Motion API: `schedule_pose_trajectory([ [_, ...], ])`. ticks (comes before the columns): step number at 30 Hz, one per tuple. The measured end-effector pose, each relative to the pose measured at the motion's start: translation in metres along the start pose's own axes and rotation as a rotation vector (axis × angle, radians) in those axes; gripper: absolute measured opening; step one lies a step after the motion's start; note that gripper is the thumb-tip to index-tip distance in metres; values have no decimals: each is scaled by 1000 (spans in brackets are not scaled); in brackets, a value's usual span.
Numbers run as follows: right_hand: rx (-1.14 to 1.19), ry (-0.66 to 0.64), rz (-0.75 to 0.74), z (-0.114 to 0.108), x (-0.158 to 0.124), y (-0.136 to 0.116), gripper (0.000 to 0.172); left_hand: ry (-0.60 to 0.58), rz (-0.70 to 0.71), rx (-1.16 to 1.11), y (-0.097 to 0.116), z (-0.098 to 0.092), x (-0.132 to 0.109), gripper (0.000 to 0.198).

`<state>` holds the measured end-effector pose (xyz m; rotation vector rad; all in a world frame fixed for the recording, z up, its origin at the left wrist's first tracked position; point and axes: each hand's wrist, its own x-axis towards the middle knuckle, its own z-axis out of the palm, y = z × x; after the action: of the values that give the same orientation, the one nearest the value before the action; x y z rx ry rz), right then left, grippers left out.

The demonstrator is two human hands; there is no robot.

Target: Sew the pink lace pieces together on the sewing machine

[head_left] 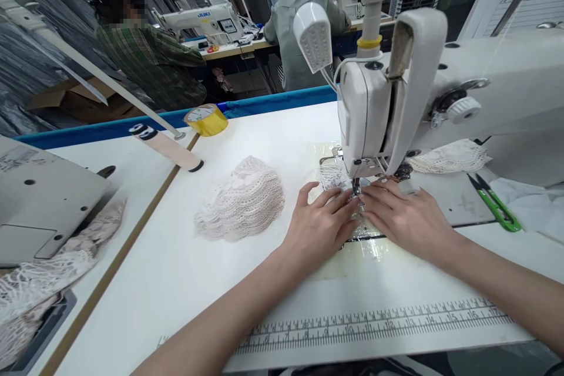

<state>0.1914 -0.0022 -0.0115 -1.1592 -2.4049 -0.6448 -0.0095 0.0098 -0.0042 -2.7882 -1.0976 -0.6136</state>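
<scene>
Left hand and right hand, loosely spread, are touching a white lace piece. A grey tray is holding lacy fabric

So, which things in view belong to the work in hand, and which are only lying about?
Seemingly in the work:
sewing machine at the hands
lace piece, by the left hand and right hand
lace stack, probably more of the same

Apparently lying about:
yellow tape roll
pink spool, on its side
green snips, in neither hand
</scene>
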Motion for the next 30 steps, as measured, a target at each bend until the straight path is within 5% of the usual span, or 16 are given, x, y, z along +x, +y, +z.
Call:
schedule_pose_trajectory([
  [30, 10, -3, 36, -1, -2, -1, 26, -47, -15, -45, -5, -5, 1, 27],
])
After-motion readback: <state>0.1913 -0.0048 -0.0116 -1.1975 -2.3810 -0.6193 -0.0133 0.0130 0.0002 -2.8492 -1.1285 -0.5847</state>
